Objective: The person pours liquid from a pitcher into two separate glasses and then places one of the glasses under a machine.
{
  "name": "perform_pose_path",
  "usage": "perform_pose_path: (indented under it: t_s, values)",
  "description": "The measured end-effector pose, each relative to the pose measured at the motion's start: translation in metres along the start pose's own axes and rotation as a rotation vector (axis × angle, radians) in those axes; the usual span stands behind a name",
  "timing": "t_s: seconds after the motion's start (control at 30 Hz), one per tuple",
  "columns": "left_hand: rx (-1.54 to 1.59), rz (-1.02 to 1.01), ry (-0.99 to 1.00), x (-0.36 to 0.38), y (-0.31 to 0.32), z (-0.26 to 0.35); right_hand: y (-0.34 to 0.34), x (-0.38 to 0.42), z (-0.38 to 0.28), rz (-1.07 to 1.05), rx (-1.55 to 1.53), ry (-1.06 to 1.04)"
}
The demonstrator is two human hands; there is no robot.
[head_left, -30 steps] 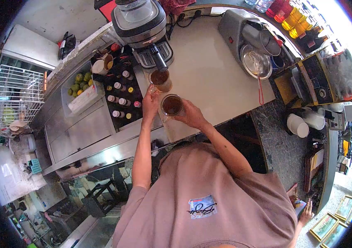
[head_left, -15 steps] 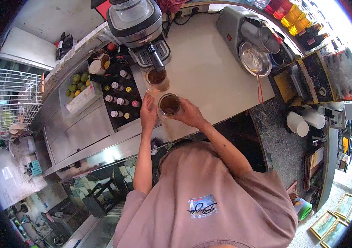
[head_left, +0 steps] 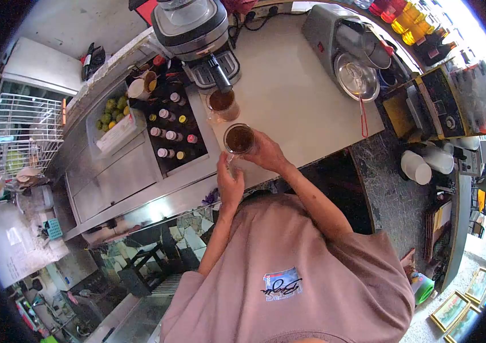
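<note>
My right hand is wrapped round the side of a glass mug holding a dark brown drink. Just below that mug is my left hand, its thumb and fingers apart beside the mug's clear handle. A second glass mug of dark drink stands on the pale counter. It sits under the portafilter handle of an espresso machine, a little beyond the mug in my hand.
Left of the mugs, capped bottles fill a recess, with a bin of green fruit behind. A grey machine with a metal bowl stands at the right, a red-handled strainer across it. White cups lie farther right.
My left hand has moved away from the standing mug, back towards me and beside the held mug's handle. My right hand still grips its mug; the view has shifted slightly.
</note>
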State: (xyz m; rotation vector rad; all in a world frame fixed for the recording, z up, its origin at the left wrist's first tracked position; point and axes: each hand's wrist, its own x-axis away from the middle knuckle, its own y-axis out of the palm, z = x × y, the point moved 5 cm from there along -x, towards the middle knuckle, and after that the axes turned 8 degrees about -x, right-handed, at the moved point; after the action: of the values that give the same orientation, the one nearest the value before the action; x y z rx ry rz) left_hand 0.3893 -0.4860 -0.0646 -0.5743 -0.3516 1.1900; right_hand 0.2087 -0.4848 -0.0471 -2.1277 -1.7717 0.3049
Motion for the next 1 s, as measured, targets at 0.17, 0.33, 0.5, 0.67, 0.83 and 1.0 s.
perform_pose_path:
  t_s: [0.17, 0.33, 0.5, 0.67, 0.83, 1.0]
  values:
    - [-0.121, 0.193, -0.059, 0.019, -0.006, -0.006, -0.001, 0.015, 0.018, 0.1, -0.284, -0.064]
    - [-0.206, 0.013, 0.003, 0.032, 0.009, 0.002, -0.03, 0.046, 0.035, 0.157, -0.31, -0.015]
    - [-0.236, -0.108, 0.179, 0.032, 0.039, 0.04, -0.066, 0.091, 0.064, 0.269, -0.457, 0.075]
    - [-0.159, -0.313, 0.339, 0.03, 0.092, 0.086, -0.114, 0.157, 0.091, 0.465, -0.5, 0.194]
    - [-0.147, -0.494, 0.469, 0.049, 0.152, 0.153, -0.176, 0.256, 0.119, 0.708, -0.453, 0.201]
    - [-0.113, -0.709, 0.589, 0.097, 0.23, 0.214, -0.231, 0.388, 0.142, 0.994, -0.404, 0.316]
